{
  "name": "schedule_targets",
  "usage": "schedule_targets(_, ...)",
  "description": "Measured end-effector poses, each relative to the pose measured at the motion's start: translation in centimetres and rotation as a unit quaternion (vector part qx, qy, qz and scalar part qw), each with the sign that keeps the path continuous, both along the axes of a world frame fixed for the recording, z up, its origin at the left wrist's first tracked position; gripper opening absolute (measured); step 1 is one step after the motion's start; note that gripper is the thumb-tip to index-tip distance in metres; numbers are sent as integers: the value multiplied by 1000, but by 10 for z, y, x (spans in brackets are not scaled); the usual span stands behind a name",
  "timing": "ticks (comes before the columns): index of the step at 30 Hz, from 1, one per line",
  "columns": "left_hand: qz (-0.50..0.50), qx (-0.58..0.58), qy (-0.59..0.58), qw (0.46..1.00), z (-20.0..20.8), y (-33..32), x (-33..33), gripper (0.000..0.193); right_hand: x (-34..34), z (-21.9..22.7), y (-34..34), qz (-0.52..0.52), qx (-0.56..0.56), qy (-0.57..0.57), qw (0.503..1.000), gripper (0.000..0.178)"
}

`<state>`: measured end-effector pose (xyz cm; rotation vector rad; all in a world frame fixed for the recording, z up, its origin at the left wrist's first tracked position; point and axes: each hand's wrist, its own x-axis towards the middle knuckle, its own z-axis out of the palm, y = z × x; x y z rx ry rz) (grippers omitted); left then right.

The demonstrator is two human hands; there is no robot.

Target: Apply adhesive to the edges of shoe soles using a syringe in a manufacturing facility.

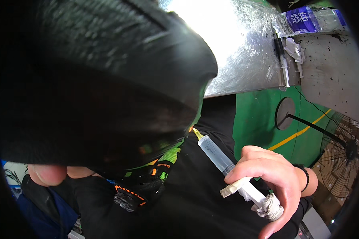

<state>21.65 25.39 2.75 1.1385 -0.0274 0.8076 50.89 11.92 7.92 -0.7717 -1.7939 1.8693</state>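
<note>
The person's right hand [277, 175] closes its fingers around the rear of a clear syringe [217, 154], whose wrapped plunger end lies against the hand and whose yellow tip [198, 134] points up-left at the edge of a large dark item [107, 103], though contact there cannot be told. The left hand [48, 174] shows only fingertips below that item, its grip hidden; beyond, a dark-barrelled syringe [282, 59] lies on a metal table [251, 67] near a purple-labelled bottle [311, 20].
</note>
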Motion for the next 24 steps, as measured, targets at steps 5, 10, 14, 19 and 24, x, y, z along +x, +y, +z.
schedule_targets(5, 68, -27, 21, 997, 2, -12, 1, 79, -3, -2, -4, -13, -5, 19, 1000, 73)
schedule_targets(10, 100, -44, 144, 984, 17, -20, -8, 92, -4, 1, -5, -23, -6, 32, 999, 72)
schedule_targets(14, 243, -28, -5, 969, -5, -27, 17, 74, 0, 1, 1, -23, -7, 26, 999, 73)
schedule_targets(19, 269, -55, 0, 962, -7, -29, 12, 65, -2, 5, -3, -14, 5, 22, 1000, 73)
schedule_targets(24, 298, -81, 10, 951, -8, -29, 2, 57, -3, 3, -5, -14, 28, 33, 999, 72)
